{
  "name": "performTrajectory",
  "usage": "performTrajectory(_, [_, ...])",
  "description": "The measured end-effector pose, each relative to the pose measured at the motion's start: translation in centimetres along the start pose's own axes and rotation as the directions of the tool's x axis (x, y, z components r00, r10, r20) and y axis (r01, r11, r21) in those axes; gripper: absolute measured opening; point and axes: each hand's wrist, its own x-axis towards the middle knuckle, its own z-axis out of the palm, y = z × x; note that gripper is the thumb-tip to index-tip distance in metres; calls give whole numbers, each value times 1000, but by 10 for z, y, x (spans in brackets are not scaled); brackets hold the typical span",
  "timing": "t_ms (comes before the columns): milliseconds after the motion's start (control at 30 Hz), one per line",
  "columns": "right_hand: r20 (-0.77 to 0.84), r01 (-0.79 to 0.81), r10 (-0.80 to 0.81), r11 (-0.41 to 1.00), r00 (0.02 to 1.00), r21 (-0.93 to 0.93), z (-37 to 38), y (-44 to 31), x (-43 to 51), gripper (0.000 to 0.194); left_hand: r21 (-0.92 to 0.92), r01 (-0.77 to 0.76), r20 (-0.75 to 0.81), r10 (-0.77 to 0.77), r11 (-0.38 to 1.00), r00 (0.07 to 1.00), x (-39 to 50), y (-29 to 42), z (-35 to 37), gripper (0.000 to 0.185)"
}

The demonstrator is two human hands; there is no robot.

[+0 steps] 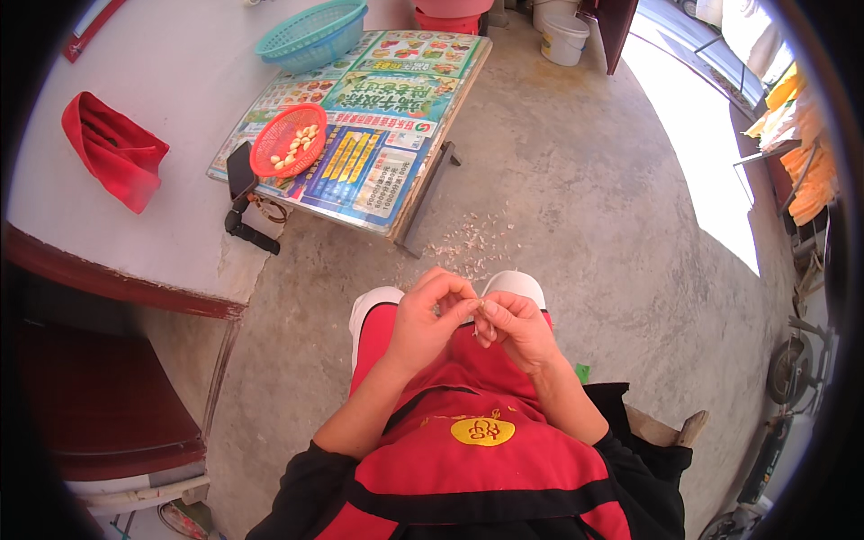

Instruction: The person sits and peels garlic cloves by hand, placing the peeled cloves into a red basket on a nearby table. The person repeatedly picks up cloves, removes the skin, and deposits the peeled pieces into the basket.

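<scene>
My left hand (432, 317) and my right hand (516, 327) meet above my lap, over a red apron (445, 466) with black trim. Their thumbs and forefingers pinch a tiny pale piece between them, probably garlic or its skin; the fingers hide most of it. Below and beyond the hands, pale pinkish skins (472, 239) lie scattered on the concrete floor. On the low table (351, 101), a red plastic basket (263, 145) holds several peeled, cream-coloured garlic cloves (304, 140).
Nested turquoise plastic baskets (314, 34) stand at the table's far left corner. A phone (241, 172) on a black mount (250, 233) is at its near left corner. White buckets (563, 40) stand farther back; a wheeled vehicle (790, 371) is at the right edge.
</scene>
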Motion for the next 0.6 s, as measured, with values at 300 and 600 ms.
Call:
performTrajectory(300, [-183, 54, -26, 987, 983, 150, -1, 7, 9, 25, -69, 75, 162, -63, 995, 985, -6, -3, 4, 8])
performTrajectory(600, [-179, 72, -52, 992, 982, 103, -2, -2, 5, 27, -157, 208, 79, -197, 966, 977, -7, -19, -9, 5])
